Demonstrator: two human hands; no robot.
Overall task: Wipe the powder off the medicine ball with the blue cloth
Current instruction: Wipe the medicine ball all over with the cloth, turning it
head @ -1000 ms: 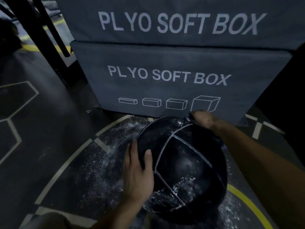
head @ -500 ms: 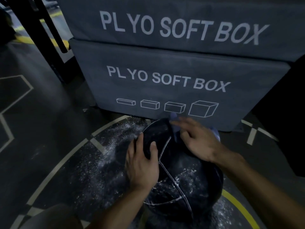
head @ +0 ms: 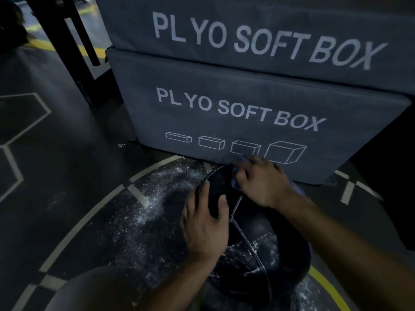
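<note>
A black medicine ball with white seams lies on the floor in front of me, white powder speckled on its lower part. My left hand rests flat on the ball's left side, fingers spread. My right hand presses the blue cloth against the ball's top far side. Most of the cloth is hidden under that hand; a blue bit shows beside the wrist at the right.
Two stacked grey plyo soft boxes stand right behind the ball. White powder is scattered over the dark floor to the ball's left. A black rack post rises at the back left. My knee shows at the bottom.
My right hand with the cloth has slid from the ball's far right edge leftward over its top. The left hand has stayed on the ball's left side.
</note>
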